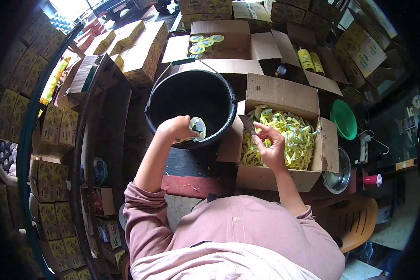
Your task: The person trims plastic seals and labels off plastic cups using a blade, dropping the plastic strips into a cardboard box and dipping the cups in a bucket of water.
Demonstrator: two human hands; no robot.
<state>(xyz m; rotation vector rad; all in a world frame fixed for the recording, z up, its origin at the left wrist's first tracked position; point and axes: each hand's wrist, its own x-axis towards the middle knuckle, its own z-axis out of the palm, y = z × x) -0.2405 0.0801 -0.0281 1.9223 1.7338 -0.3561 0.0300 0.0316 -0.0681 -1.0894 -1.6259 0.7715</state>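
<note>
My left hand (173, 127) is closed around a small clear plastic cup (199, 129) with some printing on it, at the near rim of a black bucket (150, 109). The cup is tilted, and my fingers hide part of it. In my right hand (270, 145) a small dark-bladed knife (247, 124) is pinched, pointing up and to the left. That hand is over the near part of an open cardboard box (282, 93). Crumpled yellow printed plastic strips (294, 135) fill this box.
Behind the bucket, an open carton (219, 28) holds several sealed cups (204, 43). Yellow rolls (305, 59) lie in another carton. A green bowl (344, 119) and a metal bowl (337, 170) are at the right. Shelves of boxes (51, 177) line the left.
</note>
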